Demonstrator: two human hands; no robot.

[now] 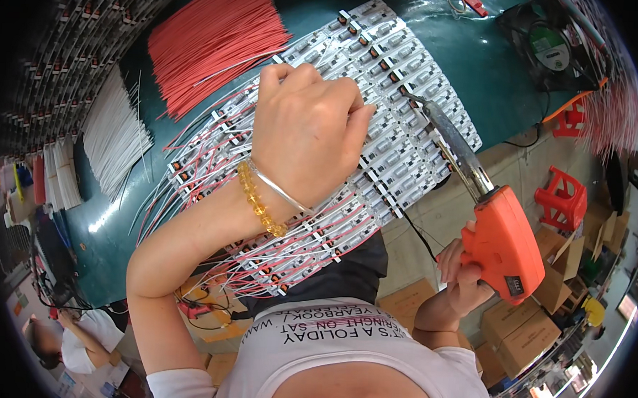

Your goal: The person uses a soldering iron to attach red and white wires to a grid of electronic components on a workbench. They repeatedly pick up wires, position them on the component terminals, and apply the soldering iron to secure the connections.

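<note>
My left hand (308,127) is closed, palm down, over a panel of small circuit boards (414,143) set in rows. Its fingertips are mostly hidden under the hand, so what they pinch cannot be made out. My right hand (463,280) grips an orange soldering gun (506,243) by its handle. The gun's long dark tip points up and left over the panel's right part; whether it touches a board I cannot tell. Red and white wires (218,141) hang from the board rows on the left and near sides.
On the green table (504,111) lie a pile of red wires (215,41) and a bundle of white wires (115,144). A black fan (550,45) stands far right. More board panels (76,53) are far left. Red stools (561,199) and cardboard boxes (519,339) stand right; another person (78,338) sits lower left.
</note>
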